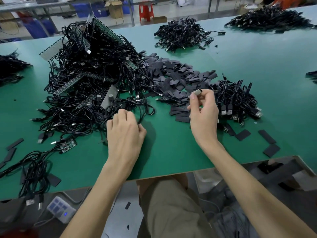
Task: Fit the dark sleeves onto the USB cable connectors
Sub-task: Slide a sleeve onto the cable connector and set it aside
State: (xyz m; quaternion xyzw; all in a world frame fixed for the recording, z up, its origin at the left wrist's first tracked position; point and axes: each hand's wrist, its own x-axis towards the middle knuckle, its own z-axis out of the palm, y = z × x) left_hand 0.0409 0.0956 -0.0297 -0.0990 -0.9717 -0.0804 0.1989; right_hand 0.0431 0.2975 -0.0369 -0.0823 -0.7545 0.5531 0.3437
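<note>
My right hand [203, 114] pinches a silver USB connector [197, 92] between thumb and forefinger, raised above the green table [171, 152]. My left hand [125, 129] grips a thin black cable [142, 114] at the edge of the big tangle of black USB cables [96, 79]. A heap of flat dark sleeves [173, 74] lies just beyond both hands. A smaller bundle of cables [235, 98] with connectors sits right of my right hand.
Loose dark sleeves [269, 141] lie near the table's front right edge and at the front left [12, 150]. More cable piles sit at the back [181, 35] and far right [267, 19]. Small circuit boards [68, 145] hang on some cables. A white power strip [60, 209] lies below the table edge.
</note>
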